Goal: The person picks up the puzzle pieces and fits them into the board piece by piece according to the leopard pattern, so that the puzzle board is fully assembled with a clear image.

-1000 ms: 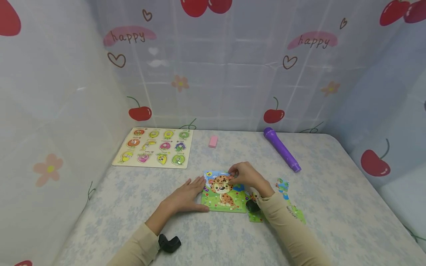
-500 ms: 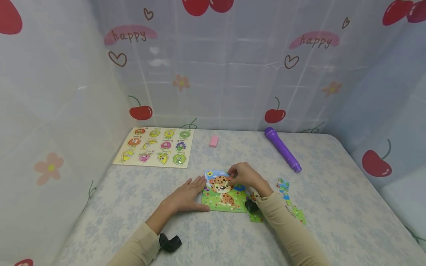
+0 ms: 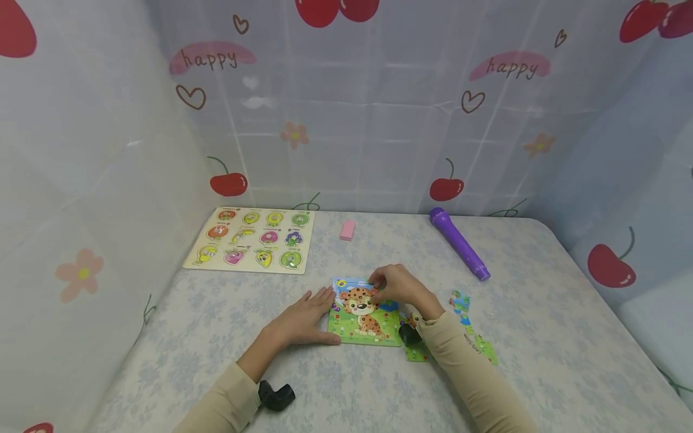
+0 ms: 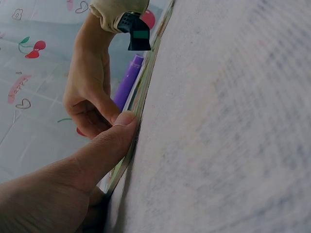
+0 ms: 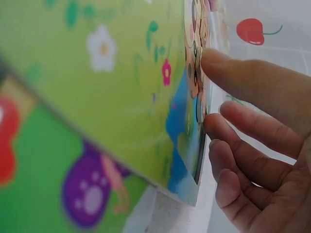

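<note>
A square jigsaw puzzle [image 3: 349, 329] with a spotted leopard cub on green grass lies in front of me. My left hand [image 3: 300, 319] rests against its left side with straight fingers, the thumb [image 4: 104, 150] pressing along the near edge. Over the puzzle's upper right part, my right hand [image 3: 403, 287] pinches a small puzzle piece [image 5: 198, 73] between thumb and fingers at the cub's head. The right wrist view shows that piece edge-on, touching the board's picture. The fingers hide part of the upper right corner in the head view.
Loose puzzle pieces [image 3: 460, 300] and a second picture board [image 3: 415, 356] lie right of the puzzle, partly under the right forearm. A purple microphone-shaped toy [image 3: 459, 243], a pink eraser-like block [image 3: 348, 230] and a fruit peg board [image 3: 298, 243] stand farther back.
The right hand stays at the cub's head with only tiny finger shifts. The left hand keeps its place at the puzzle's side.
</note>
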The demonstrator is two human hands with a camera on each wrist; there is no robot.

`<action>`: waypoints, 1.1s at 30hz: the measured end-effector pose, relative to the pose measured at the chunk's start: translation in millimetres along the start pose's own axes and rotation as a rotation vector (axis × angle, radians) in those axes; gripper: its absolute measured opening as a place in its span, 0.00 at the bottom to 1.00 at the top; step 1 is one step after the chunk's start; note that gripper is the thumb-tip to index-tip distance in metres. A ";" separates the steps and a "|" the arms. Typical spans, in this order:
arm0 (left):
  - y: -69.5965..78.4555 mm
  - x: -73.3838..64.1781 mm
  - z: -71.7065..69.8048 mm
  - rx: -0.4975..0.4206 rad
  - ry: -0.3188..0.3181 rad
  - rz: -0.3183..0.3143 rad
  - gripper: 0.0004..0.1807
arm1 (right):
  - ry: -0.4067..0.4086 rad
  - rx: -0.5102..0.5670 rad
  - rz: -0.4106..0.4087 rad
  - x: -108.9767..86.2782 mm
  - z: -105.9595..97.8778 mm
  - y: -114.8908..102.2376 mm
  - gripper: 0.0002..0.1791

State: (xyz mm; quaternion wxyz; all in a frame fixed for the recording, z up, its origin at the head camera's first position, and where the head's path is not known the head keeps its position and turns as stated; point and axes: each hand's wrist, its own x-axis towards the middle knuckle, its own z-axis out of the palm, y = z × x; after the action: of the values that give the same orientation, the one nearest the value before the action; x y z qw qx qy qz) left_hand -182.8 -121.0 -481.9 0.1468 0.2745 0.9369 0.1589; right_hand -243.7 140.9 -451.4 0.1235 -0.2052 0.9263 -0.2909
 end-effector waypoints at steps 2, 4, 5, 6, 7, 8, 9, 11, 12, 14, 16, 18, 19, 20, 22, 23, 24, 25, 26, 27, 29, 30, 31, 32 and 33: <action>0.1 -0.3 -0.5 -0.005 0.000 0.001 0.61 | 0.003 -0.003 -0.010 0.4 0.3 -0.6 0.18; 0.3 -0.5 -0.9 -0.011 0.000 0.003 0.60 | 0.008 -0.005 -0.019 0.7 1.2 -0.8 0.16; 0.6 -0.7 -1.0 -0.014 -0.001 0.005 0.60 | 0.009 -0.007 -0.023 0.8 1.6 -1.1 0.15; 0.9 -0.8 -1.1 -0.015 -0.001 0.006 0.60 | 0.012 -0.012 -0.027 0.8 1.9 -1.3 0.14; 1.0 -0.8 -1.0 -0.017 -0.002 0.006 0.60 | 0.014 -0.016 -0.032 0.8 2.1 -1.3 0.13; 1.1 -0.8 -0.9 -0.016 -0.002 0.006 0.60 | 0.014 -0.019 -0.033 0.9 2.1 -1.6 0.13; 1.1 -0.7 -0.8 -0.016 -0.003 0.006 0.60 | 0.010 -0.020 -0.031 1.0 2.1 -1.4 0.13; 0.9 -0.6 -0.7 -0.011 -0.003 0.006 0.60 | 0.004 -0.019 -0.029 1.3 1.2 -2.2 0.13; 0.7 -0.6 -0.6 -0.008 -0.003 0.006 0.60 | 0.001 -0.018 -0.030 1.5 0.6 -2.2 0.14; 0.4 -0.4 -0.5 -0.007 -0.002 0.007 0.61 | -0.005 -0.014 -0.033 1.7 -0.6 -2.4 0.15; 0.1 -0.3 -0.6 -0.006 0.000 0.007 0.61 | -0.008 -0.013 -0.038 2.0 -2.0 -2.3 0.15; -0.2 -0.3 -0.7 -0.004 0.000 0.006 0.61 | -0.011 -0.013 -0.042 2.3 -3.0 -1.5 0.16; -0.1 0.0 -0.8 -0.003 -0.001 0.006 0.61 | -0.013 -0.013 -0.042 2.2 -3.5 -1.0 0.16; -0.1 0.2 -0.8 0.000 -0.001 0.006 0.61 | -0.013 -0.014 -0.041 2.2 -4.0 -0.3 0.17; 0.2 0.5 -0.9 0.001 -0.001 0.005 0.60 | -0.013 -0.014 -0.036 2.1 -4.7 0.8 0.18; 0.4 0.5 -1.2 0.001 -0.002 0.004 0.60 | -0.014 -0.015 -0.035 2.1 -5.0 1.5 0.18; 0.6 0.5 -1.4 0.002 -0.004 0.002 0.60 | -0.015 -0.017 -0.029 1.9 -4.9 2.0 0.19; 0.9 0.4 -1.7 0.000 -0.005 -0.001 0.60 | -0.017 -0.016 -0.028 1.7 -5.1 2.5 0.20; 1.2 0.2 -2.0 -0.004 -0.007 -0.003 0.60 | -0.019 -0.015 -0.028 1.3 -5.2 3.0 0.20; 1.5 0.0 -2.3 -0.008 -0.009 -0.005 0.60 | -0.021 -0.015 -0.029 0.9 -5.3 3.6 0.21; 2.1 -0.5 -2.6 -0.009 -0.012 -0.008 0.60 | -0.027 -0.015 -0.031 -0.2 -5.6 4.9 0.22; 2.3 -0.7 -2.7 -0.011 -0.013 -0.009 0.60 | -0.030 -0.016 -0.031 -1.0 -5.8 5.4 0.23; 2.4 -0.8 -2.7 -0.014 -0.013 -0.008 0.60 | -0.032 -0.014 -0.033 -1.9 -6.3 6.1 0.23; 2.5 -0.9 -2.6 -0.015 -0.013 -0.007 0.60 | -0.033 -0.016 -0.040 -3.0 -6.9 7.0 0.23; 2.5 -0.9 -2.5 -0.016 -0.012 -0.006 0.60 | -0.033 -0.018 -0.045 -4.1 -7.6 7.8 0.23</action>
State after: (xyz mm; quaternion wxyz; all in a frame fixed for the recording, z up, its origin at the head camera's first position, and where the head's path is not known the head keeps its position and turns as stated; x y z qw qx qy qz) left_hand -181.8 -120.0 -478.6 0.1553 0.2716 0.9355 0.1642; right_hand -245.1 152.3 -449.5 0.1302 -0.2317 0.9219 -0.2820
